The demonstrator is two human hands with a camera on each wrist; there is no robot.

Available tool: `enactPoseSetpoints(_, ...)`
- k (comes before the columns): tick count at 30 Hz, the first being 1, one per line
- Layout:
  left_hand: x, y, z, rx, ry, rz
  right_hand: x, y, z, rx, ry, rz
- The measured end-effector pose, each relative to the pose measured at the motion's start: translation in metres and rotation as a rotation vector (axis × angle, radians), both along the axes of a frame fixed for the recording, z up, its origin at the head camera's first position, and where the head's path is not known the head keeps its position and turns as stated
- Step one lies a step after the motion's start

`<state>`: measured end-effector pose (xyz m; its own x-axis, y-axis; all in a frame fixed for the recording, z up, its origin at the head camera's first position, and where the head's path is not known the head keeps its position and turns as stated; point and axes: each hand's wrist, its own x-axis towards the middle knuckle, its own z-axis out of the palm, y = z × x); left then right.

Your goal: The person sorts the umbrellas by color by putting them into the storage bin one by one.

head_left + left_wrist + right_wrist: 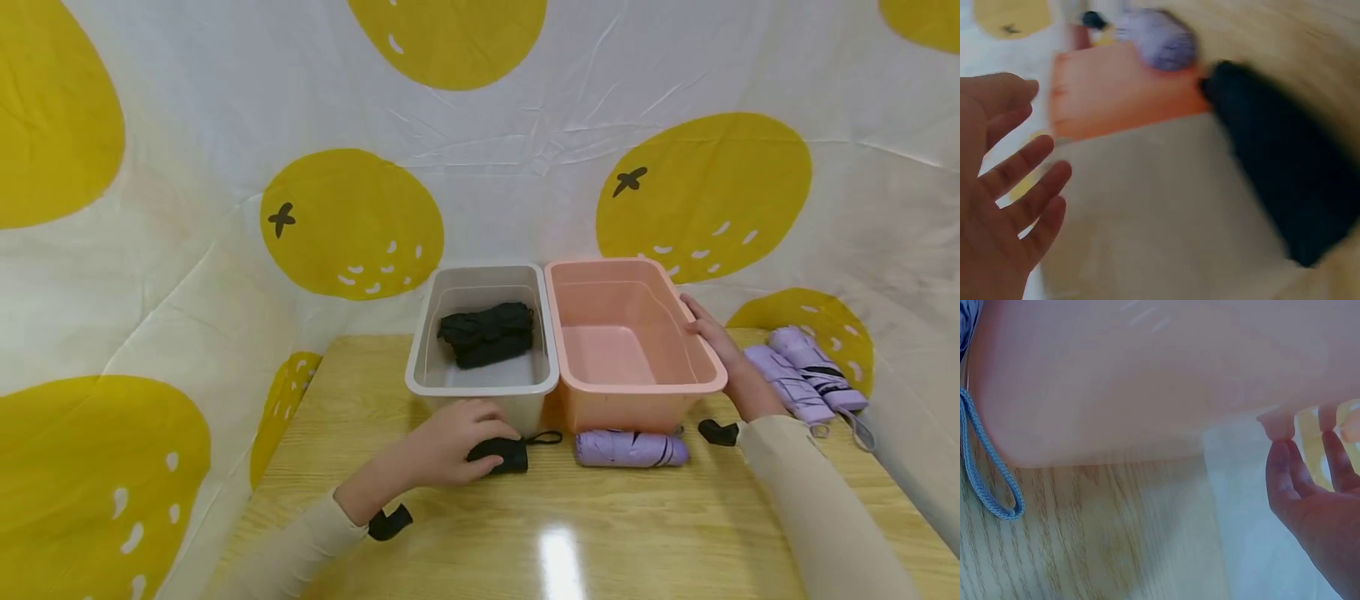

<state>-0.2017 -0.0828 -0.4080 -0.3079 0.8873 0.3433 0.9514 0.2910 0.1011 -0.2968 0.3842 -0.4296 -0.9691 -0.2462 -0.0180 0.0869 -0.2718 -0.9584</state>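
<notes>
My left hand (453, 446) is at a black folded umbrella (504, 456) lying in front of the grey bin (480, 390). In the left wrist view, the fingers (1025, 178) are spread and loosely bent, apart from the blurred black umbrella. My right hand (716, 342) is at the right rim of the pink bin (637, 389); its fingertips touch the bin's outer wall in the right wrist view. Black folded umbrella fabric (487, 333) lies inside the grey bin. A purple folded umbrella (630, 448) rests in front of the pink bin.
Two purple folded umbrellas (806, 375) lie at the right of the wooden table (480, 542), straps towards the front. The bins stand side by side near a white cloth (525, 192) with yellow fruit prints. A blue-grey strap loop (997, 487) hangs beside the pink bin.
</notes>
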Motion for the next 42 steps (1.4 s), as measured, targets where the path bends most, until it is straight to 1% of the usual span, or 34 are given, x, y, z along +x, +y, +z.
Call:
enactPoseSetpoints(3,0.0,0.0,-0.031,-0.13,0.124,0.055,0.001,0.002,-0.003,0.017,0.002,0.0)
enactPoseSetpoints(4,0.001,-0.001,-0.039,-0.167,0.144,0.072,0.001,0.003,-0.005,0.022,0.002,-0.002)
enactPoseSetpoints(7,-0.001,-0.002,-0.058,-0.231,0.155,0.111,0.0,0.007,-0.01,0.026,0.012,0.0)
enactPoseSetpoints(10,-0.005,-0.007,-0.072,-0.267,0.14,0.159,-0.001,0.007,-0.009,0.009,0.019,0.01)
enactPoseSetpoints(11,-0.006,-0.009,-0.076,-0.28,0.146,0.175,-0.001,0.006,-0.008,0.002,0.022,0.014)
enactPoseSetpoints(13,-0.008,-0.013,-0.085,-0.312,0.175,0.203,-0.001,0.003,-0.005,-0.018,0.022,0.019)
enactPoseSetpoints(15,-0.008,-0.015,-0.092,-0.337,0.204,0.221,-0.001,0.001,-0.005,-0.023,0.022,0.019)
enactPoseSetpoints(17,-0.008,-0.016,-0.099,-0.346,0.24,0.23,-0.002,0.0,-0.006,-0.041,0.019,0.022)
enactPoseSetpoints(18,-0.008,-0.017,-0.102,-0.348,0.247,0.237,-0.002,0.0,-0.006,-0.045,0.018,0.023)
enactPoseSetpoints(20,-0.007,-0.017,-0.106,-0.34,0.246,0.249,-0.002,0.0,-0.007,-0.052,0.022,0.027)
enactPoseSetpoints(23,-0.007,-0.019,-0.111,-0.329,0.213,0.282,-0.003,-0.002,-0.008,-0.069,0.019,0.029)
enactPoseSetpoints(26,-0.006,-0.027,-0.112,-0.329,0.166,0.304,-0.004,-0.003,-0.008,-0.088,0.018,0.031)
enactPoseSetpoints(28,-0.005,-0.035,-0.11,-0.341,0.12,0.311,-0.005,-0.003,-0.009,-0.092,0.017,0.03)
enactPoseSetpoints(32,-0.002,-0.056,-0.106,-0.38,0.024,0.329,-0.006,0.0,-0.011,-0.062,0.021,0.019)
enactPoseSetpoints(35,-0.002,-0.075,-0.106,-0.396,-0.047,0.366,-0.007,0.003,-0.011,-0.053,0.032,0.009)
enactPoseSetpoints(37,-0.002,-0.089,-0.107,-0.39,-0.08,0.397,-0.007,0.004,-0.011,-0.053,0.039,0.011)
enactPoseSetpoints(40,-0.004,-0.11,-0.109,-0.383,-0.088,0.453,-0.009,0.006,-0.01,-0.047,0.034,0.015)
enactPoseSetpoints(42,-0.005,-0.125,-0.109,-0.388,-0.077,0.486,-0.008,0.007,-0.011,-0.059,0.025,0.018)
